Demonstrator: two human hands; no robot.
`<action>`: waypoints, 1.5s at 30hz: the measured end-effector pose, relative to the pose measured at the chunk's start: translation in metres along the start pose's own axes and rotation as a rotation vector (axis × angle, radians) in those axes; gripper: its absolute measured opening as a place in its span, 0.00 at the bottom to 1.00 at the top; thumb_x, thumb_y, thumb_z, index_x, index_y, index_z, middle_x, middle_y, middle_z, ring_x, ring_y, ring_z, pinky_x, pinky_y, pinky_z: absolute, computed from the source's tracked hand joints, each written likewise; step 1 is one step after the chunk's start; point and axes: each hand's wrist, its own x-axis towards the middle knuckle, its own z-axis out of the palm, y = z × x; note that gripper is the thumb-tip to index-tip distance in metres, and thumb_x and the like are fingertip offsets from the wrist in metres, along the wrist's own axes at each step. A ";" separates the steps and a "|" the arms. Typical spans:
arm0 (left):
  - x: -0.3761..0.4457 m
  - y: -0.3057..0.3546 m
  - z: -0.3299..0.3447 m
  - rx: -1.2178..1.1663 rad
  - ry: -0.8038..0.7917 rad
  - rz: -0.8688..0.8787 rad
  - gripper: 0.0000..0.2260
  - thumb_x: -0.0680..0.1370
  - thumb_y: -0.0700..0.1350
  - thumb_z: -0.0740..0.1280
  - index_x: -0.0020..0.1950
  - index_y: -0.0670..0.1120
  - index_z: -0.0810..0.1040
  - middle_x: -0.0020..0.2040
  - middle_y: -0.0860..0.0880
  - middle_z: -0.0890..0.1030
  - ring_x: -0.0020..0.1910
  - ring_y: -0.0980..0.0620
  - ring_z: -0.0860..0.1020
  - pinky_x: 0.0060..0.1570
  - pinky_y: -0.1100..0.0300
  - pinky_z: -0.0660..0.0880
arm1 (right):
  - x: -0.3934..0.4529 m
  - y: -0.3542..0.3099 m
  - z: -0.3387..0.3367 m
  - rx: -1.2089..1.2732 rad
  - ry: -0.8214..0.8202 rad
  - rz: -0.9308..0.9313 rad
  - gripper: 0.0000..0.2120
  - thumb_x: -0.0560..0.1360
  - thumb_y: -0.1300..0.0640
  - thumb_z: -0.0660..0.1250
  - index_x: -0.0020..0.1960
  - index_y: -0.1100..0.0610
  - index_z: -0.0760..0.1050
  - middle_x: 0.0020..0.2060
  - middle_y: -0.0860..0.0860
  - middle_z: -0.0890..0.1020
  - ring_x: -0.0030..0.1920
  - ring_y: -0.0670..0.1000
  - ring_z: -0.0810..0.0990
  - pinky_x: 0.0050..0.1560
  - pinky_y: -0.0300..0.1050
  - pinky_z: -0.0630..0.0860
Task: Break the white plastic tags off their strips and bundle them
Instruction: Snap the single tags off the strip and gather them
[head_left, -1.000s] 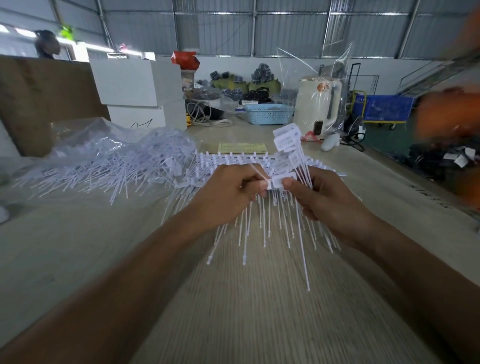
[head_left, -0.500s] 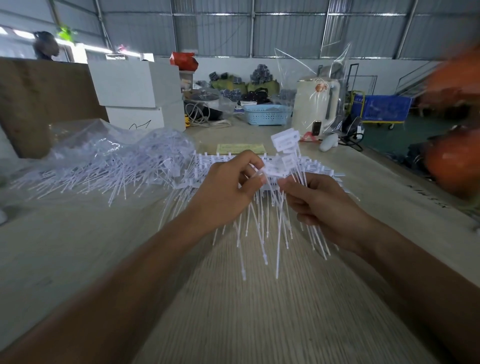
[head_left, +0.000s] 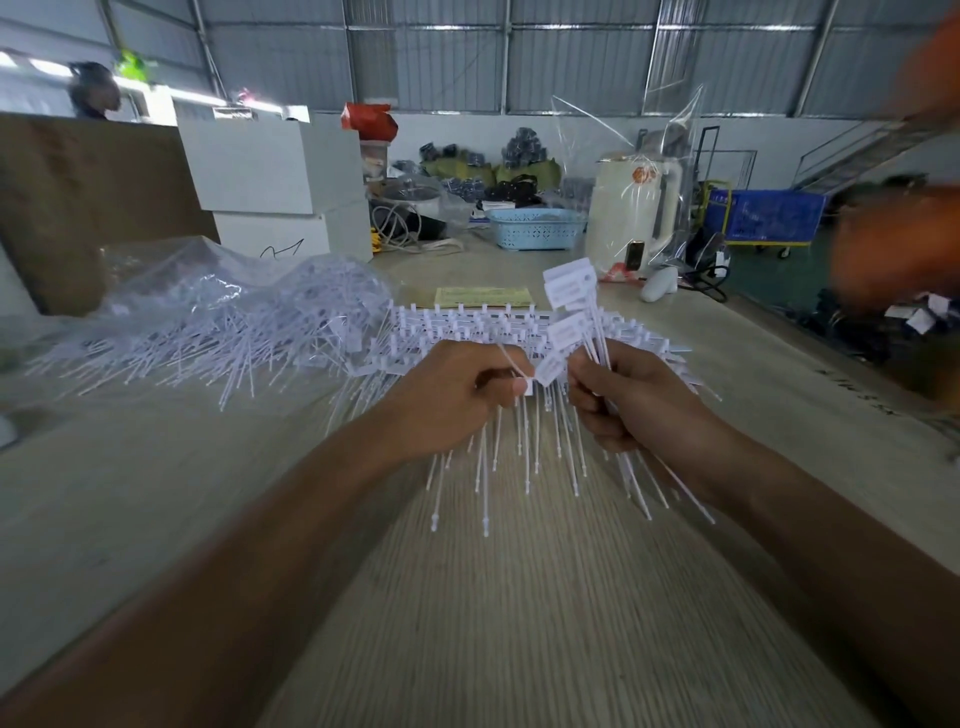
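Note:
My left hand (head_left: 457, 395) grips a strip of white plastic tags (head_left: 467, 332) and pinches one tag head at its end, the thin tails hanging down below the fist. My right hand (head_left: 623, 395) holds a bundle of loose tags (head_left: 571, 291) upright, their flat label ends fanned above the fingers and their tails sticking out below. The two hands nearly touch at the pinched tag. More strips lie on the table just behind the hands.
A big heap of white tags (head_left: 208, 332) in clear plastic lies at the left. Behind stand white boxes (head_left: 270, 171), a blue basket (head_left: 535, 228), a yellow paper (head_left: 483, 296) and a white appliance (head_left: 634, 208). Blurred orange shapes (head_left: 893, 244) move at the right edge.
My left hand dropped from its raised reach back to the strip and now pinches a tag beside the bundle. My right hand stayed put with the bundle.

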 end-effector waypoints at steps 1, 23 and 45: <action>0.000 -0.001 0.000 0.003 -0.004 -0.003 0.07 0.81 0.40 0.66 0.47 0.45 0.83 0.41 0.53 0.82 0.41 0.55 0.79 0.45 0.62 0.73 | 0.000 -0.001 -0.001 -0.007 0.010 -0.009 0.15 0.85 0.53 0.59 0.39 0.55 0.68 0.30 0.49 0.71 0.25 0.47 0.64 0.25 0.38 0.61; 0.002 0.016 0.007 0.137 0.217 0.134 0.13 0.76 0.45 0.72 0.60 0.45 0.83 0.50 0.48 0.79 0.50 0.50 0.76 0.50 0.56 0.72 | -0.002 -0.001 0.004 -0.022 0.076 -0.012 0.09 0.84 0.49 0.59 0.45 0.46 0.72 0.27 0.49 0.68 0.25 0.47 0.62 0.24 0.39 0.59; -0.004 0.013 0.002 0.120 0.174 0.068 0.19 0.75 0.38 0.69 0.63 0.53 0.73 0.58 0.54 0.80 0.59 0.53 0.77 0.56 0.48 0.76 | 0.001 -0.004 0.004 0.213 0.170 0.114 0.12 0.81 0.50 0.65 0.42 0.54 0.77 0.26 0.45 0.59 0.25 0.45 0.55 0.22 0.36 0.55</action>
